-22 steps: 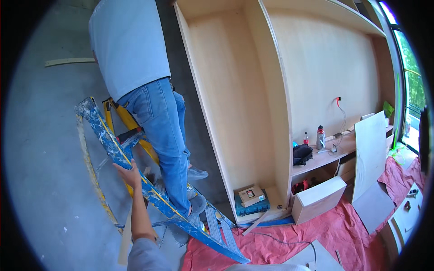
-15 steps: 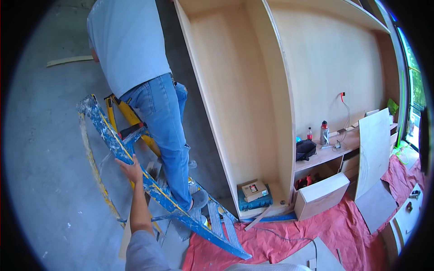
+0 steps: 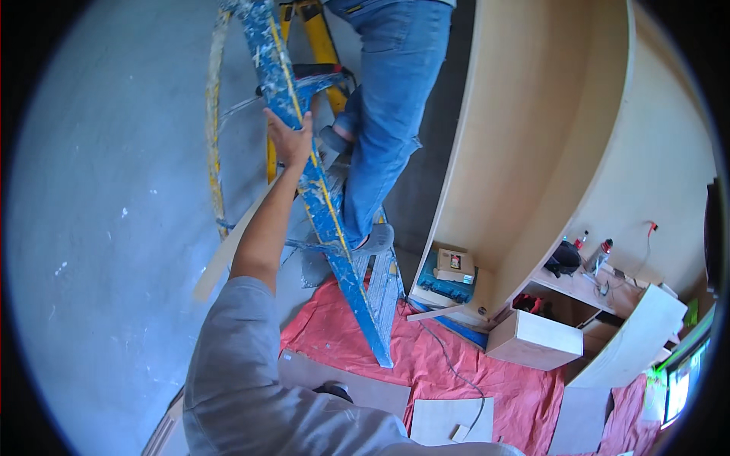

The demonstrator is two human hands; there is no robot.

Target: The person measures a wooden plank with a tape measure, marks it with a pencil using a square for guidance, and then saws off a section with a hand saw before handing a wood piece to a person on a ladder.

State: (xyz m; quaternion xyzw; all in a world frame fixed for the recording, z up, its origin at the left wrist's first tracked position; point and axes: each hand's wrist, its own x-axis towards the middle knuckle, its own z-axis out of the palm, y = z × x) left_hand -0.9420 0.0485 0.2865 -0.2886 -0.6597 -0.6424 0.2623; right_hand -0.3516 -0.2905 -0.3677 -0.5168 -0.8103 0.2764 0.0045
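Note:
My left hand is closed round the side rail of a blue, paint-spattered stepladder, with the thumb on the rail's right edge. The ladder leans from the upper middle of the view down to the red sheet. A person in blue jeans stands on its steps, one shoe on a low tread. The person's upper body is out of the picture. Red-and-black handled tools rest near the upper part of the ladder. My right hand is out of view.
A tall wooden cabinet stands at the right, with a teal case and a small box at its base. A drawer juts out beside it. Red sheeting covers the floor, crossed by a cable.
My view has swung to the left and down, so ladder, person and cabinet sit further right and higher. My left hand stays on the ladder rail. More of my sleeve shows.

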